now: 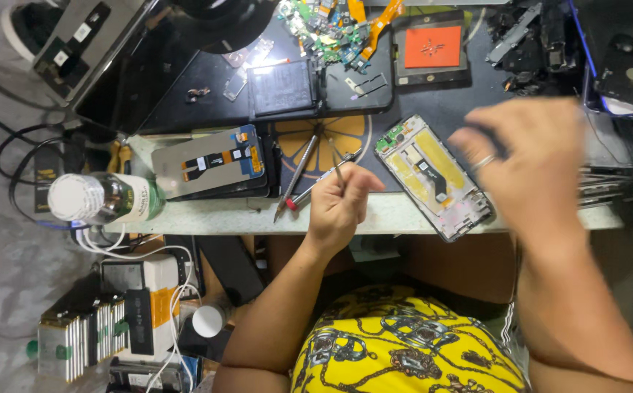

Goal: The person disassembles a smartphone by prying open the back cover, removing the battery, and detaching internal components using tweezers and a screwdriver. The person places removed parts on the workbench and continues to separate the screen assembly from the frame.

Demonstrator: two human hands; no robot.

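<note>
My left hand is closed around thin metal tweezers that point up towards the bench's dark mat. An opened phone frame with yellow patches lies tilted at the bench's front edge, between my two hands. My right hand is blurred above the right end of that phone frame, a ring on one finger; something dark shows at its fingers, but I cannot tell whether it is held. A screwdriver with a red tip and another thin tool lie just left of my left hand.
A phone screen panel lies face down at left beside a clear bottle. A black battery, circuit scraps and an orange-backed part sit further back. Dark parts crowd the right. Boxes and cables stand below the bench at left.
</note>
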